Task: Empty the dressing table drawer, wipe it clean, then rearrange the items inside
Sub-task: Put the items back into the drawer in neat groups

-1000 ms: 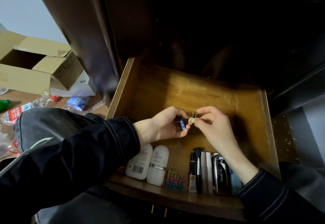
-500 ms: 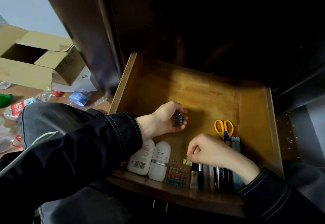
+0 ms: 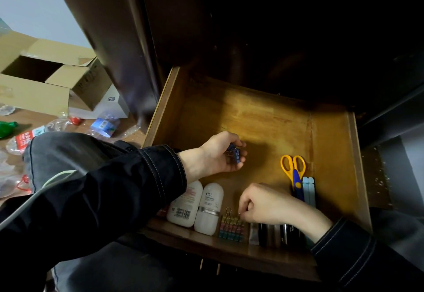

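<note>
right hand [image 3: 268, 204] hiding dark tubes [image 3: 270, 234], cabinet interior [image 3: 275, 27] black

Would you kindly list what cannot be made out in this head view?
- Right hand: fingertips curl under, hiding any clip pinched.
- Left hand: fingers cover most of the blue clips; count unclear.
- Dark tubes: the right wrist hides them.
- Cabinet interior: too dark.

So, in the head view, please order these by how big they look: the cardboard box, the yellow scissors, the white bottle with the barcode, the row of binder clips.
1. cardboard box, although it lies farther away
2. white bottle with the barcode
3. yellow scissors
4. row of binder clips

The bottle and scissors look close; both are partly hidden.
</note>
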Demonstrator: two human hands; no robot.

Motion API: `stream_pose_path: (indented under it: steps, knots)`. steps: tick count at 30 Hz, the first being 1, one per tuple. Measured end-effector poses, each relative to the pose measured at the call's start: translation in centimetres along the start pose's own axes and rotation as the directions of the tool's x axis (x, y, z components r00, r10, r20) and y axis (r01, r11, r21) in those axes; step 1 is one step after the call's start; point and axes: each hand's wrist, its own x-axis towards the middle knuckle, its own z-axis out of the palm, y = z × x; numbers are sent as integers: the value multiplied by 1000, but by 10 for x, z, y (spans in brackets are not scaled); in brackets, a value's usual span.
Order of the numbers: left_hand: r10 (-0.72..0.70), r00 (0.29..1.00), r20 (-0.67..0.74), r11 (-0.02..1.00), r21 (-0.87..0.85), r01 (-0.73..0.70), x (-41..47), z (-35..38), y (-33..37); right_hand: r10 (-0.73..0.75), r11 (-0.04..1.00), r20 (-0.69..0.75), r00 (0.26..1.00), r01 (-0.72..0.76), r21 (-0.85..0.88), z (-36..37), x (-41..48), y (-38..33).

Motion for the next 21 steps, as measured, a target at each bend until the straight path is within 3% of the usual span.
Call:
stream_pose_path:
  steps: [21]
  knots:
    - [-13,1000,21,1000,1,13,2,-1,0,-12,1000,43,999,11,7,-2,-3,0]
